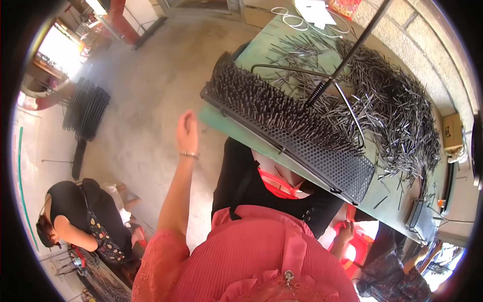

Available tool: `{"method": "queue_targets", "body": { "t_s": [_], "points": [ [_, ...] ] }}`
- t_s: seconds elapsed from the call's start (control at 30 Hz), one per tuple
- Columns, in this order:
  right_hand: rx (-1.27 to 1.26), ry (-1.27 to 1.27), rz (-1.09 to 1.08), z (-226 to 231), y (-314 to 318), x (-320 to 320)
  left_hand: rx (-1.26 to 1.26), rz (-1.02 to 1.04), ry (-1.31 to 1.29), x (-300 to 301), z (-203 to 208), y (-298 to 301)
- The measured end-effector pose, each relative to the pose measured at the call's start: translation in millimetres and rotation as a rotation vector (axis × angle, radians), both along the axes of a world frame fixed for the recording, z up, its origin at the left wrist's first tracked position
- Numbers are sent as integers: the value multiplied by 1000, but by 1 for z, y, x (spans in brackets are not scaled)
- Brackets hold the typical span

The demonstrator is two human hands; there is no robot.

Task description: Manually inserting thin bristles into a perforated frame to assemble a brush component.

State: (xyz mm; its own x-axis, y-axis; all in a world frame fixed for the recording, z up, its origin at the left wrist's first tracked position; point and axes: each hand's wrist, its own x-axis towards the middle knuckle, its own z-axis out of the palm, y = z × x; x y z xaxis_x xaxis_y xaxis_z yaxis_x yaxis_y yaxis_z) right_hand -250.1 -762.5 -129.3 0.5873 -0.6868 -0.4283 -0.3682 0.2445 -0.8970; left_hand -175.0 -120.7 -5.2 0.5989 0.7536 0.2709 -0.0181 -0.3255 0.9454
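My left hand (187,132), a bracelet at its wrist, is raised beside the left end of the tray, apart from it. Its fingers are curled in; whatever they may hold is hidden. Low on the right, my right hand (344,231) is beside a bright red object (356,244) below the table; its fingers are too small to read. Ahead of me a long black perforated tray (347,176) lies slanted along the table's near edge. Short dark rods (282,110) stand packed upright in most of its holes, while its right end shows bare holes.
Loose dark rods (392,100) are heaped across the green table (261,40). A black metal rod frame with a spring (329,80) rises over the tray. One person (75,216) bends at the lower left, another person (392,272) is at the lower right. Black racks (86,108) stand left.
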Motion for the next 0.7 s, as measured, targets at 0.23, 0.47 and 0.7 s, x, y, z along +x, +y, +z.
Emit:
{"method": "queue_targets", "body": {
  "t_s": [0.23,0.47,0.7],
  "points": [
    [-296,-300,-39,88,16,34,-262,-150,77,96,-5,63],
    [-223,-310,158,138,89,77,-61,-57,314,118,-32,80],
    [-288,-303,214,149,109,107,158,19,409,106,2,36]
  ]
}}
